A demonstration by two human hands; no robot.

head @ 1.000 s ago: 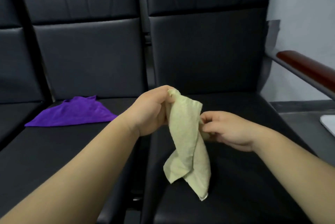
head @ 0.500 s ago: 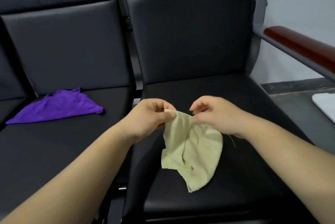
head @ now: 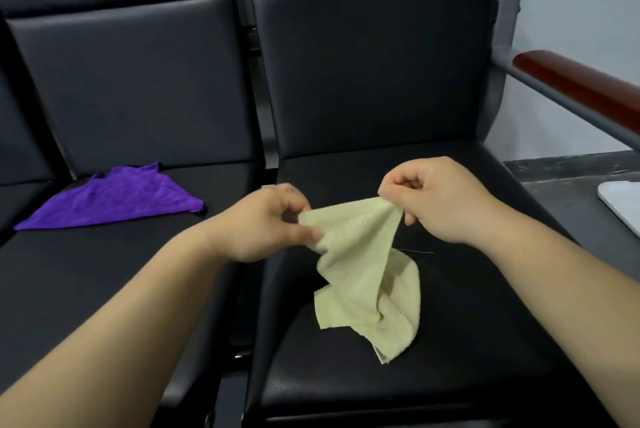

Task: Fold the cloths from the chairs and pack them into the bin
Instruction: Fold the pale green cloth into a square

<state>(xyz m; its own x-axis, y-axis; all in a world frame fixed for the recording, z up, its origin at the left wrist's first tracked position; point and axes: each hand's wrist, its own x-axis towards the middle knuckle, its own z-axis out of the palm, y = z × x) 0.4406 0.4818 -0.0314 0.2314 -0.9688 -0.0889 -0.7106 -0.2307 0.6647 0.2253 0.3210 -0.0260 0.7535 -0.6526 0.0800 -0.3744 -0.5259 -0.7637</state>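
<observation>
Now pinches the pale-yellow terry cloth (head: 360, 264), hanging below, in left hand (head: 263, 223) and right hand (head: 440, 202), spreading it for folding; next likely needs its top edge pulled taut.

This looks like a waiting area or office lobby, not a home. 2 black padded chairs (head: 374, 74) stand side by side in a joined row, with the edge of a 3rd chair (head: 17, 136) at the far left. All have the same stitched leatherette backs and flat seats. A narrow gap with dark metal frame parts (head: 254, 43) runs between them. The right end of the row carries a reddish wooden armrest (head: 581, 88) on a grey metal rail. Behind it is a plain pale painted wall (head: 571, 4), which meets a dark grey surface (head: 561, 185) below.
</observation>
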